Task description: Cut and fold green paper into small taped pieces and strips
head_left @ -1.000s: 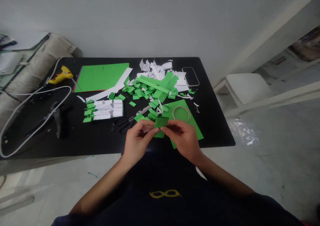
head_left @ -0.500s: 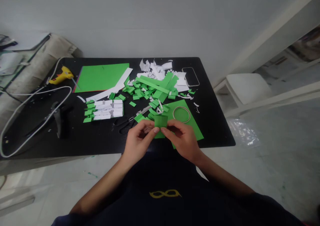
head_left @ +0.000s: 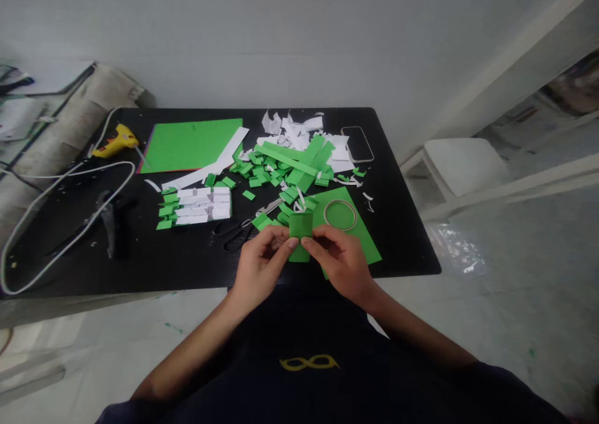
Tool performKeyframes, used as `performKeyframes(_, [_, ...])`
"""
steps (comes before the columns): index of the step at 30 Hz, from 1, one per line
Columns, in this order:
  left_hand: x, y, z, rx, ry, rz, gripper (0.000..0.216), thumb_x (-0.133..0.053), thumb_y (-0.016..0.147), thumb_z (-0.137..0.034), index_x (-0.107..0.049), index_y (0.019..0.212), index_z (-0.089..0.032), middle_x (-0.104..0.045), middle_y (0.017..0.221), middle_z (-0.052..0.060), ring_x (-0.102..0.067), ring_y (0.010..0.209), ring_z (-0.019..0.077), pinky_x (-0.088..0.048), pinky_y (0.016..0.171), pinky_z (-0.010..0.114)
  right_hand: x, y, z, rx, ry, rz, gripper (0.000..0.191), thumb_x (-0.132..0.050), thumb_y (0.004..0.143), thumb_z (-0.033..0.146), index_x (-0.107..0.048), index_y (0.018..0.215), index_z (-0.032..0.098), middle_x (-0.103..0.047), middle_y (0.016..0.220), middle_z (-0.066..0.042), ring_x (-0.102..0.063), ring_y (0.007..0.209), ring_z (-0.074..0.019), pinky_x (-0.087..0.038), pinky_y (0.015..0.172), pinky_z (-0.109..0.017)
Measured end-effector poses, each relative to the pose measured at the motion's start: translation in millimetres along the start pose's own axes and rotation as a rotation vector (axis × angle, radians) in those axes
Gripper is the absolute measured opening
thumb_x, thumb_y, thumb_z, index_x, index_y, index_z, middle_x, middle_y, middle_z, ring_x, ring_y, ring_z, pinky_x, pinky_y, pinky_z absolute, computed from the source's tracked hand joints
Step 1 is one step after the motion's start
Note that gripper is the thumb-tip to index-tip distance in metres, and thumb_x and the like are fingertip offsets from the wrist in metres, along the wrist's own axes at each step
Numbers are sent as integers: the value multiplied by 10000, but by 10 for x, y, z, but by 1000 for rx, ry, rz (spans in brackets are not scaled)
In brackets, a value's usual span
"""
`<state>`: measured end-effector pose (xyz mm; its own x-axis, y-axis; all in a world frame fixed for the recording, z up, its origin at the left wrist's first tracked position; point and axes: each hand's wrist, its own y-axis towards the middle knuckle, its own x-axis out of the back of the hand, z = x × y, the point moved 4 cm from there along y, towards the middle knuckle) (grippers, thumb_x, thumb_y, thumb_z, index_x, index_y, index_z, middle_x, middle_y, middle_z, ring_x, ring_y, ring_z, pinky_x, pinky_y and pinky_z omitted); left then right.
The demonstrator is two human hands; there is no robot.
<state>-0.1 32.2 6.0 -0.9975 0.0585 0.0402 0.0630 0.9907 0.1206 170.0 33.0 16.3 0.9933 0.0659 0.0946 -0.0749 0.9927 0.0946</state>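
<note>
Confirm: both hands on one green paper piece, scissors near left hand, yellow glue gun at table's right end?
No: head view shows the yellow glue gun at the left end of the table. Rest is right: left hand and right hand hold the green paper piece, scissors near the left.

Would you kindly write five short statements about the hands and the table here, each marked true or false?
1. The left hand and the right hand hold one green paper piece together. True.
2. The ring lies on white paper. False: the ring lies on a green sheet.
3. The scissors lie on the table. True.
4. The yellow glue gun is at the table's right end. False: the glue gun is at the left end.
5. A white seat stands right of the table. True.
</note>
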Motion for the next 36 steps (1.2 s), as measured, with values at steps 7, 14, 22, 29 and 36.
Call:
performKeyframes(7, [-5, -4, 15, -30, 35, 40, 110, -710, 980, -298, -687, 944, -197, -637, 787, -20, -577, 689, 111, -485, 631, 203, 11, -14, -14, 59, -52, -15, 141, -778, 913, 336, -694, 881, 226, -707, 831, -15, -683, 746, -179, -575, 700, -315])
performKeyframes(14, [12, -6, -1, -66, 102, 91, 96, -682, 1005, -286, -667, 958, -204, -615, 778, -36, -536, 658, 95, -449, 600, 185, 15, -11, -17, 84, -63, -20, 120, -763, 926, 316, -695, 882, 227, -703, 830, -11, -672, 739, -169, -568, 690, -305])
performKeyframes(22, [-4, -1, -19, -67, 93, 75, 104, -674, 1005, -291, -669, 963, -196, -620, 768, -24, -547, 644, 105, -453, 580, 195, 3, -6, -29, 66, -30, -25, 120, -762, 917, 320, -707, 867, 226, -694, 792, -4, -653, 712, -163, -563, 665, -295])
performKeyframes(29, [10, 0, -21, -48, 80, 23, 122, -690, 987, -296, -672, 925, -193, -582, 731, -33, -518, 617, 103, -439, 560, 201, 29, 4, -48, -7, 24, -24, 123, -821, 875, 334, -751, 890, 234, -762, 859, -14, -717, 759, -182, -622, 738, -327])
performKeyframes(36, [15, 4, -73, -132, 188, 55, 92, -669, 1001, -236, -661, 914, -207, -591, 701, -47, -507, 574, 98, -420, 529, 210, 46, 5, -30, 52, 7, -45, 126, -843, 879, 325, -755, 842, 242, -767, 837, -10, -728, 771, -188, -614, 725, -328])
